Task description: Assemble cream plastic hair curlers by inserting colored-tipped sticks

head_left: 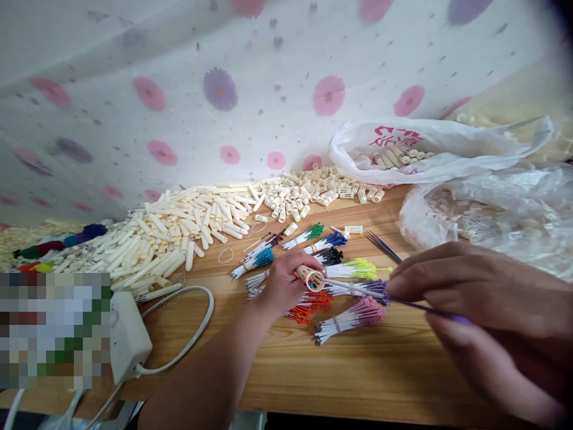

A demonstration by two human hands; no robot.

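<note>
My left hand is closed around a cream slotted plastic tube, its open end turned to the right. Small coloured bits show inside the rim. My right hand, large and close to the camera, pinches a thin stick, white toward the tube and dark purple by the fingers. The stick's far end meets the tube's mouth; how deep it goes I cannot tell. Around my left hand lie banded bundles of white sticks with coloured heads: pink, orange, yellow and blue.
Long cream tubes and short slotted pieces are heaped along the back. Dark tweezers lie right of the bundles. Plastic bags stand at back right. A white power strip with a looped cable is at left.
</note>
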